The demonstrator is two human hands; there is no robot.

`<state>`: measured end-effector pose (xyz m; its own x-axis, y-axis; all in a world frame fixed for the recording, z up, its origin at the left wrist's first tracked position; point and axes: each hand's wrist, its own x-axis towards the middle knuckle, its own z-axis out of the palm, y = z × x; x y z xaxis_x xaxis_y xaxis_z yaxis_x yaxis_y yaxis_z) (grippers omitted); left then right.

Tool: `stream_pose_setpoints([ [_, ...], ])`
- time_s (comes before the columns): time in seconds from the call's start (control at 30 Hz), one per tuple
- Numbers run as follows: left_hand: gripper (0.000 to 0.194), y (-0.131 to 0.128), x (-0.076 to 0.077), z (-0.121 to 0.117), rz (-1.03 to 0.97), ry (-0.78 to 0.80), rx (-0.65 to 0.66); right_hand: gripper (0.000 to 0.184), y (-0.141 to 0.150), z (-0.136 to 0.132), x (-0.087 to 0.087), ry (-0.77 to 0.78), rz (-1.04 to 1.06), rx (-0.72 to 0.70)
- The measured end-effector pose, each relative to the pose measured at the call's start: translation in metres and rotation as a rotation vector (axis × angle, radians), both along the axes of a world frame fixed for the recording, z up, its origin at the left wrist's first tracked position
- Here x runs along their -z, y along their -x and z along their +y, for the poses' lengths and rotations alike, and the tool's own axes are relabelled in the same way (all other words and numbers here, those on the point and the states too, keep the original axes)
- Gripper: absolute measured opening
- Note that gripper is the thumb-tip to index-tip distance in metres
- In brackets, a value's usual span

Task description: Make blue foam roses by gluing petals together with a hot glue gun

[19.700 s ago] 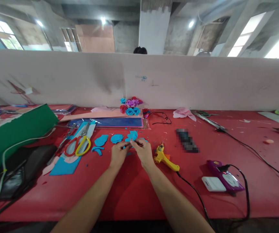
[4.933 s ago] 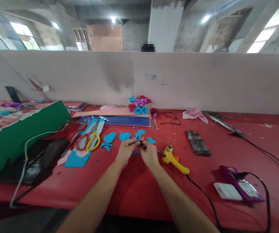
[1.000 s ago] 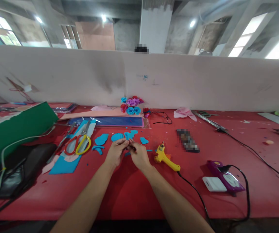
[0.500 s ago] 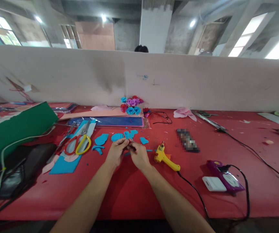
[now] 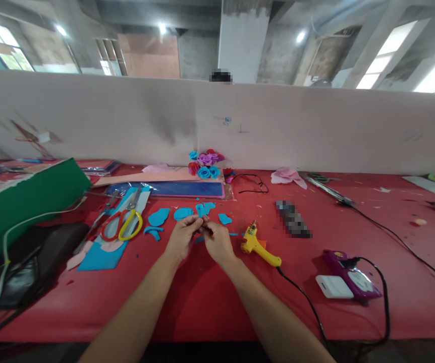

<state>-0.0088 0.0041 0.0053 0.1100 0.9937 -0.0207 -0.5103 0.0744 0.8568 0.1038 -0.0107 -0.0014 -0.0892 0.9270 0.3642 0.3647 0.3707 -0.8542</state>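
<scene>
Between my fingertips is a small rolled blue paper piece (image 5: 200, 209), its top showing above my thumbs. My left hand (image 5: 184, 236) pinches it from the left, and my right hand (image 5: 216, 239) closes on its lower end; the fingers hide most of that end. Cut blue petals (image 5: 159, 217) lie left of my hands, with a curved blue scrap (image 5: 153, 232) just below them. One more blue petal (image 5: 224, 219) rests to the right. A yellow glue gun (image 5: 260, 248) lies on its side beside my right hand.
Red-and-yellow-handled scissors (image 5: 128, 224) lie on blue sheets (image 5: 102, 256) at left. Finished paper flowers (image 5: 207, 165) sit by the white partition (image 5: 126, 121). A phone (image 5: 293, 219) and a purple power strip (image 5: 351, 275) are at right; the glue gun's cord runs to the front edge.
The rolled blue piece has turned slightly between my fingertips and shows more of its rolled top. My hands stay in almost the same place.
</scene>
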Motion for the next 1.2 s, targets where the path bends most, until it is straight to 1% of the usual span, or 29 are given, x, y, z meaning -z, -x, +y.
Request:
stream_pose_setpoints([
  [0.17,0.016,-0.0006,-0.0025,-0.0008,0.025,0.024,-0.003,0.020,-0.0003,-0.0015,-0.0022,0.024,-0.064,0.000],
  [0.37,0.019,-0.0002,-0.0009,-0.0004,0.012,0.031,-0.010,0.020,-0.0005,-0.0009,-0.0018,0.006,-0.046,-0.002],
  [0.57,0.015,0.0015,-0.0014,-0.0011,0.063,-0.046,-0.004,0.016,0.0012,-0.0008,-0.0021,-0.004,0.040,0.000],
  [0.7,0.014,0.0010,0.0000,-0.0005,0.065,-0.061,0.005,0.017,0.0009,-0.0022,-0.0041,0.003,-0.002,0.002],
  [0.8,0.016,-0.0006,0.0009,-0.0003,0.076,-0.047,-0.009,0.019,-0.0009,-0.0021,-0.0042,0.001,-0.066,0.017],
  [0.9,0.018,-0.0019,0.0003,-0.0011,0.125,-0.073,-0.048,0.022,-0.0033,-0.0009,-0.0038,-0.023,-0.096,0.059],
  [1.0,0.013,-0.0017,-0.0014,-0.0022,0.238,-0.125,-0.119,0.021,-0.0052,0.0002,-0.0037,-0.036,-0.108,0.102],
  [1.07,0.010,-0.0011,-0.0022,-0.0026,0.291,-0.162,-0.140,0.020,-0.0058,0.0006,-0.0037,-0.035,-0.113,0.115],
  [1.2,0.008,-0.0008,-0.0025,-0.0028,0.285,-0.191,-0.146,0.020,-0.0062,0.0010,-0.0031,-0.060,-0.084,0.108],
])
